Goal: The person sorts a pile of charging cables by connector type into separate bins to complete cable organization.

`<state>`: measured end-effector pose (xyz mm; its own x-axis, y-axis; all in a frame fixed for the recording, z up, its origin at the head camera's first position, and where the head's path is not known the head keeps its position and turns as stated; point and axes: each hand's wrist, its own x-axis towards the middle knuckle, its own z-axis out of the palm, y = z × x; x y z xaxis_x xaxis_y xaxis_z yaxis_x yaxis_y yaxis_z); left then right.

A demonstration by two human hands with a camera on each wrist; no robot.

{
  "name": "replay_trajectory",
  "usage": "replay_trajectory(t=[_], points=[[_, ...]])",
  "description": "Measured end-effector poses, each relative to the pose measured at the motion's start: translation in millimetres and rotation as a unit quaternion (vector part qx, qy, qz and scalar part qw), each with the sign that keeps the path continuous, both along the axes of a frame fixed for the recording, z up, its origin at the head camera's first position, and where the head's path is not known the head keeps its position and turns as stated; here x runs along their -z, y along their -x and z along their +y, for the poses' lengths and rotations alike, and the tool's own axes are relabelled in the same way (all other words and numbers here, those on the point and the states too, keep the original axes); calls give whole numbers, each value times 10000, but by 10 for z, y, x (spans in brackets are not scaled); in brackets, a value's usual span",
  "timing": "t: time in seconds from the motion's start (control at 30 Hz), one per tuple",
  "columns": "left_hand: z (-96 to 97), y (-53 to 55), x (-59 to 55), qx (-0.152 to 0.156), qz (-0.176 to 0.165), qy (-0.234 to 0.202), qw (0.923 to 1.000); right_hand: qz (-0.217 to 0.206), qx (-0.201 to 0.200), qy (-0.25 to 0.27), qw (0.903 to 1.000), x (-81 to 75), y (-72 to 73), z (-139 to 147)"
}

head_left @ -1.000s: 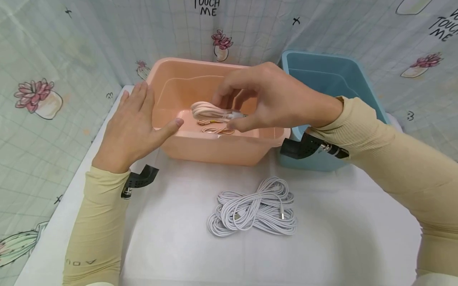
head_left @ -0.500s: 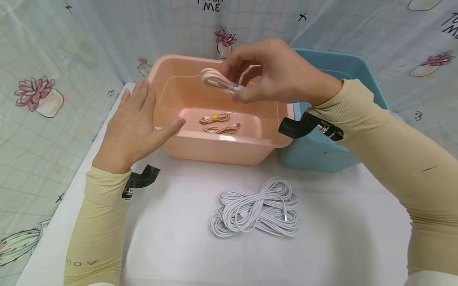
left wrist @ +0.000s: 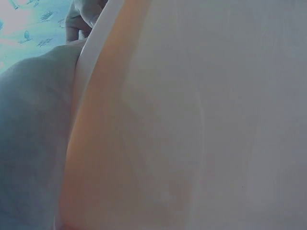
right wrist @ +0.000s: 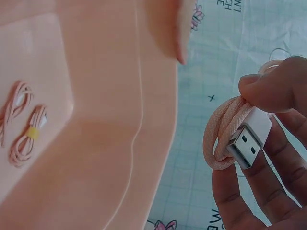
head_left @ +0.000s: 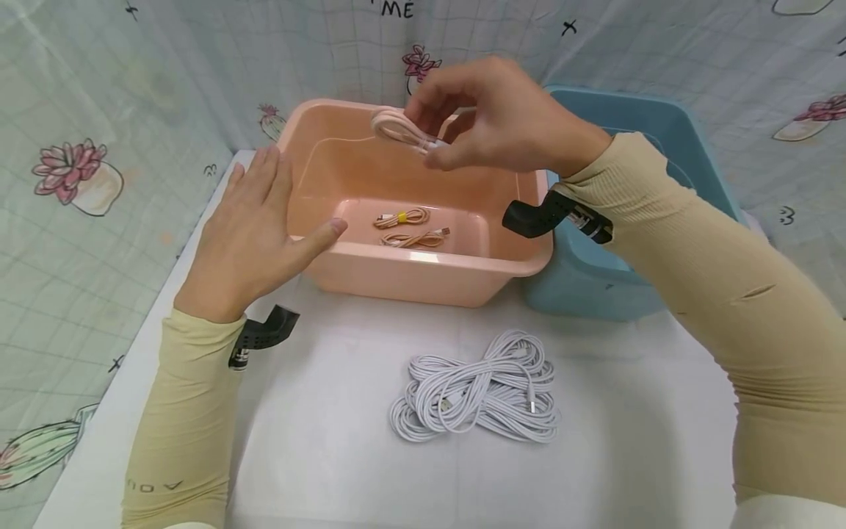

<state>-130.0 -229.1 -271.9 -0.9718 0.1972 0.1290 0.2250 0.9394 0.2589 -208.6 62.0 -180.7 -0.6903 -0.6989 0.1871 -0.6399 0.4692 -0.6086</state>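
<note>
My right hand (head_left: 499,114) pinches a coiled pink USB cable (head_left: 399,126) between thumb and fingers, up above the back part of the peach plastic bin (head_left: 423,257). The right wrist view shows the cable's braided loops and its USB plug (right wrist: 247,146) with a white housing. With straight fingers and thumb spread, my left hand (head_left: 244,228) rests at the bin's left rim. Inside, on the bin floor, lie two thinner pink cables: one bundle (head_left: 402,217) has a yellow tie, the other bundle (head_left: 416,239) lies in front of it.
A blue plastic bin (head_left: 595,294) stands against the peach one on the right, partly behind my right forearm. In front of both, a pile of coiled white USB cables (head_left: 476,389) lies on the white table (head_left: 344,455). Patterned cloth (head_left: 317,44) hangs behind and at the left.
My right hand has lifted the coiled pink cable up and away from me, from low inside the bin to above it. My left hand has stayed at the rim.
</note>
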Motion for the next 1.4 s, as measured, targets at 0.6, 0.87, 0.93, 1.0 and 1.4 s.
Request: replay_trajectory(t=[0.6, 0.87, 0.93, 1.0, 1.4], points=[[32, -43, 7, -27, -29, 24, 10000, -100, 386, -574, 9976, 241, 308, -68], [37, -52, -6, -71, -66, 75, 9999, -33, 372, -846, 9957, 311, 413, -130], [41, -59, -9, -70, -59, 73, 9999, -26, 367, -916, 9951, 336, 428, -138], [45, -63, -12, -58, -53, 69, 9999, -63, 386, -970, 9945, 360, 436, -137], [61, -80, -41, -1, 28, 67, 10000, -352, 396, -1113, 9924, 499, 503, -140]])
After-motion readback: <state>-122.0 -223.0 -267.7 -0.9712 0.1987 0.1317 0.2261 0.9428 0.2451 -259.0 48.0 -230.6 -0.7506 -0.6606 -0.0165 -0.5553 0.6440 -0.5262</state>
